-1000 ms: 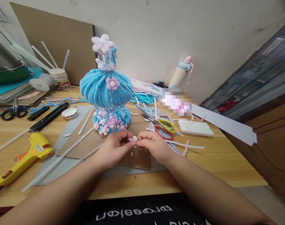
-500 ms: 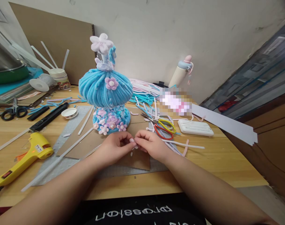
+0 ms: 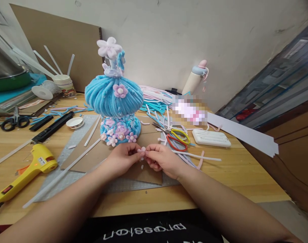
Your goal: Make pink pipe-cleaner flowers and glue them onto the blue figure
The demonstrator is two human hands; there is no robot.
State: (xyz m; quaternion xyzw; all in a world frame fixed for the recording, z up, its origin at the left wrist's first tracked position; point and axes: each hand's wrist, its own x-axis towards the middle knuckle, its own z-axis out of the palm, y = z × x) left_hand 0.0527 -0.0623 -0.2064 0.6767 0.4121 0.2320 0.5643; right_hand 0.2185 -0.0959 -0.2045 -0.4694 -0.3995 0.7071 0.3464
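Note:
Between my fingertips is a small pale pink flower [image 3: 143,149], partly covered by them. My left hand [image 3: 126,157] pinches it from one side, thumb and forefinger closed. From the other side my right hand [image 3: 162,158] grips it the same way, its other fingers curled in. Both hands are just above a brown cardboard sheet [image 3: 151,175]. Right behind them stands a blue fuzzy pipe-cleaner lamp [image 3: 113,96] with a pleated shade and a large pale flower on top. Pink and lilac flowers cover its round base [image 3: 120,131].
A yellow hot glue gun [image 3: 39,162] and black-handled scissors [image 3: 16,119] lie at left. Red-and-yellow scissors [image 3: 177,137] rest on loose pipe cleaners at right, near a white power bank [image 3: 211,138]. A cream bottle [image 3: 194,79] stands by the wall. A cutting mat [image 3: 52,184] lies under the cardboard.
My fingers have shifted slightly on the small flower, so more of its petals show above the fingertips. My right hand's lower fingers have come into view. The lamp and tools have not moved.

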